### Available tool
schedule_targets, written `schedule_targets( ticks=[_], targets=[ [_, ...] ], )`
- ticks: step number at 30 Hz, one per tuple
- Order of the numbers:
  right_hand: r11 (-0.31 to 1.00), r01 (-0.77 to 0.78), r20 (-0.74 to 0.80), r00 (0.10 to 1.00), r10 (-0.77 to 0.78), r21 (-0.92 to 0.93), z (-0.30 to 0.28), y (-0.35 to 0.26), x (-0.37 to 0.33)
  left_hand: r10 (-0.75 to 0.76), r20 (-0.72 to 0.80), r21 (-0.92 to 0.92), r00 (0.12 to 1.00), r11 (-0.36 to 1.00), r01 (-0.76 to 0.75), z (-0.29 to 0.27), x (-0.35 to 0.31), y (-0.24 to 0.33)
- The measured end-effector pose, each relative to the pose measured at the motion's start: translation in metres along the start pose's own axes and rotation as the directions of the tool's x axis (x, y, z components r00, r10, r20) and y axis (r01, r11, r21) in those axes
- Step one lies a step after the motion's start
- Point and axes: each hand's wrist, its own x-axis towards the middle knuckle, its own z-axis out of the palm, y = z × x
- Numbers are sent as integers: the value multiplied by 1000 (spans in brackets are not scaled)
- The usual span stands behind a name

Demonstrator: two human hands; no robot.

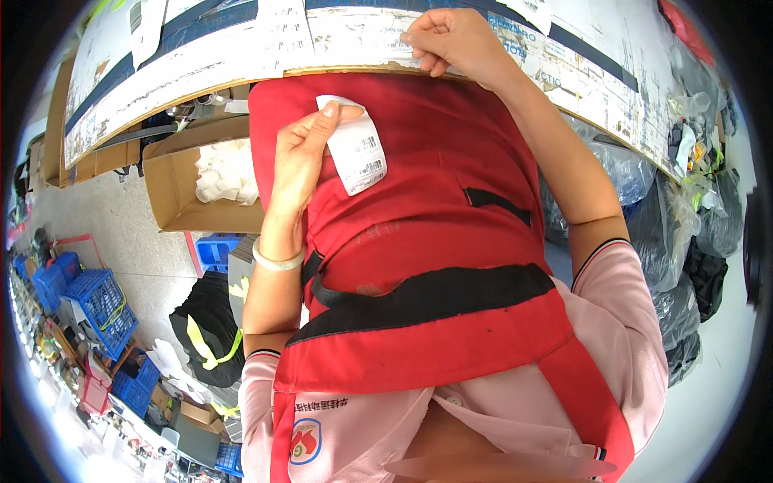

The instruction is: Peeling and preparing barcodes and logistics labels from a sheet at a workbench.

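My left hand (302, 149) is closed on a strip of white barcode labels (354, 153), thumb on top, and the strip hangs down in front of the red apron (427, 201). At the near edge of the white, scuffed worktable (346, 52), my right hand (460, 44) is pinched, with its other fingers curled. Its fingertips meet a small white label (394, 42) with faint print. That label blends into the white tabletop, so its outline is hard to make out. A pale bangle sits on my left wrist.
More label strips (283, 36) lie on the table's far side, across a dark blue band. Below the table at left, an open cardboard box (173, 189) holds crumpled white paper pieces. Blue crates (101, 302) stand on the floor at left; filled plastic bags (656, 233) crowd the right.
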Motion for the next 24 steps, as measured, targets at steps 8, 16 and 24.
schedule_targets(
  ticks=[8, 16, 24],
  targets=[
    [982, 188, -64, 980, -186, 25, -30, 25, -12, -53, 48, 76, 997, 996, 49, -7, -8, 12],
    [984, 131, -539, 841, -44, 123, -159, 60, 11, -51, 52, -42, 997, 998, 53, -4, -9, 8],
    [711, -166, -614, 658, -436, -683, -133, 55, 8, -27, -16, -53, 999, 998, 26, 2, -7, 7]
  ],
)
